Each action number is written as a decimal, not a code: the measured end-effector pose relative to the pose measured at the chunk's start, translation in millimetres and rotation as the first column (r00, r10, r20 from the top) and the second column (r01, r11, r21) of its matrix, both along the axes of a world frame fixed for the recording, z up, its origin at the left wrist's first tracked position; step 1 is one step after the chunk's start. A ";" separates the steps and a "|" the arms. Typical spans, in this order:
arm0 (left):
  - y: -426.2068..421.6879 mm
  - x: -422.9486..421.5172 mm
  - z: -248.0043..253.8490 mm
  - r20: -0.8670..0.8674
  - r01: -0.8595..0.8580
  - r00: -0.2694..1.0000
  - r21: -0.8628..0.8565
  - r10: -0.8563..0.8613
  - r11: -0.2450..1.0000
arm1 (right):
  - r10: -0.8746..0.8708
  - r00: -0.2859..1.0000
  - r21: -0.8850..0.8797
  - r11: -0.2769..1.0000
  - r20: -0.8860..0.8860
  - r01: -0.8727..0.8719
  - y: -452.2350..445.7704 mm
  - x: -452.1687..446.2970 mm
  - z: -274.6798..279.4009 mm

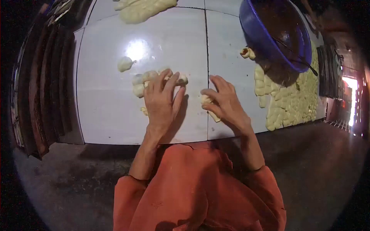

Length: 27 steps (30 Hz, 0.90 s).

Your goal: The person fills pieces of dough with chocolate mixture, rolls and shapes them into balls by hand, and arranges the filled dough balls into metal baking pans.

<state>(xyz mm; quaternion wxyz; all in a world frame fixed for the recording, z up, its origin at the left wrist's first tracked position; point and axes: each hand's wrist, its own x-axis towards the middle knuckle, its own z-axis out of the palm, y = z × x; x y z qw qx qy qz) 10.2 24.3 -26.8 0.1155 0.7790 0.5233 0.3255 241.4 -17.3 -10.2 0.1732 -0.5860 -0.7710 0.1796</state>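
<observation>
A pale yellow, soft-looking piece of dough (pixel 214 116), with a short tail pointing to five o'clock, is held low over the white tiled tabletop (pixel 104 119), beside the dark seam. It is pinched between the thumb and fingers of the right hand (pixel 227 106).

At ten o'clock from it, a cluster of rounded, pale dough lumps (pixel 138 91) is covered in part by the left hand (pixel 160 104). The left fingers are spread and curved over the lumps; whether anything is gripped beneath them cannot be told. A small dough scrap (pixel 144 111) is seen at the cluster's seven o'clock, and a single smooth dough lump (pixel 125 64) at its ten o'clock. Farther out, at twelve, a broad, flattened dough mass (pixel 148 10) is cut off by the frame.

At one o'clock from the right hand, a tilted blue basin (pixel 252 29) with brown contents is seen, with small pale rolls showing brown (pixel 247 53) just beside it. At three o'clock, many flat dough pieces (pixel 289 102) are laid closely together. Dark metal trays (pixel 46 88) are stacked at nine.
</observation>
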 end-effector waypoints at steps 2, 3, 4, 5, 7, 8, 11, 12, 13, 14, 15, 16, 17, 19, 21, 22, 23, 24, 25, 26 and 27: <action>-6.6 9.1 7.8 0.211 0.136 0.971 -0.116 -0.109 0.984 | 0.074 0.990 -0.002 0.997 -0.118 -0.074 -5.3 -0.1 -14.5; -11.4 12.0 -5.6 0.174 0.241 0.959 -0.077 -0.225 0.967 | 0.029 0.990 0.042 0.999 -0.141 -0.024 -6.9 2.9 -15.9; -20.0 20.8 3.7 0.400 0.283 0.905 -0.307 -0.147 0.909 | 0.032 0.989 0.042 0.999 -0.145 -0.026 -11.3 5.6 -15.6; -26.4 30.5 6.3 0.410 0.315 0.898 -0.346 -0.160 0.884 | -0.277 0.847 -0.260 0.950 -0.453 0.172 -17.2 8.7 -14.3; -30.3 48.3 10.1 0.439 0.415 0.879 -0.517 -0.185 0.749 | -0.572 0.398 -0.541 0.817 -0.717 0.198 -19.5 10.1 -14.2; -29.4 56.2 11.0 0.457 0.471 0.868 -0.633 -0.195 0.614 | -0.571 0.400 -0.539 0.818 -0.718 0.199 -20.1 12.7 -9.5; -28.3 72.4 -6.2 0.509 0.515 0.841 -0.646 -0.185 0.564 | -0.608 0.378 -0.606 0.783 -0.698 0.139 -17.4 27.0 3.7; -25.7 76.2 -5.8 0.547 0.541 0.822 -0.668 -0.155 0.510 | -0.608 0.379 -0.604 0.784 -0.698 0.146 -19.3 32.3 7.0; -24.4 79.2 -0.8 0.543 0.519 0.830 -0.670 -0.126 0.532 | -0.607 0.435 -0.627 0.770 -0.665 0.116 -21.4 36.0 11.3; -23.5 80.6 0.8 0.545 0.521 0.829 -0.669 -0.128 0.530 | -0.601 0.491 -0.652 0.753 -0.631 0.086 -23.8 37.7 14.0; -22.0 80.5 2.0 0.619 0.552 0.780 -0.616 -0.088 0.562 | -0.662 0.364 -0.688 0.722 -0.655 0.074 -28.9 32.2 14.6; -19.4 79.5 5.2 0.688 0.575 0.724 -0.562 -0.050 0.595 | -0.662 0.362 -0.689 0.722 -0.656 0.073 -30.8 34.4 13.0; -13.9 77.5 10.1 0.650 0.572 0.759 -0.633 -0.044 0.522 | -0.639 0.395 -0.678 0.733 -0.660 0.054 -33.3 38.7 10.2; -11.5 80.5 5.1 0.621 0.564 0.776 -0.601 -0.115 0.566 | -0.609 0.429 -0.663 0.748 -0.667 0.031 -33.8 44.7 7.6; -11.9 83.0 5.1 0.566 0.553 0.806 -0.612 -0.176 0.565 | -0.629 0.396 -0.623 0.765 -0.668 0.165 -33.4 46.5 5.9; -13.2 86.6 3.5 0.564 0.553 0.806 -0.612 -0.178 0.565 | -0.639 0.378 -0.599 0.766 -0.670 0.233 -33.5 46.8 5.0; -15.4 91.3 -1.4 0.538 0.553 0.805 -0.525 -0.251 0.647 | -0.660 0.293 -0.615 0.751 -0.692 0.239 -34.4 43.3 4.0; -17.7 95.9 -7.7 0.504 0.551 0.803 -0.428 -0.317 0.716 | -0.661 0.292 -0.616 0.750 -0.691 0.240 -35.7 44.0 9.1; -18.6 100.1 -16.6 0.388 0.529 0.839 -0.425 -0.380 0.734 | -0.650 0.312 -0.618 0.758 -0.693 0.208 -37.0 45.7 18.6; -20.5 104.3 -23.1 0.389 0.529 0.839 -0.425 -0.380 0.734 | -0.639 0.330 -0.620 0.765 -0.695 0.174 -39.7 48.6 25.5; -21.7 108.3 -26.5 0.345 0.507 0.854 -0.380 -0.390 0.774 | -0.645 0.160 -0.643 0.763 -0.747 0.072 -45.2 55.8 30.1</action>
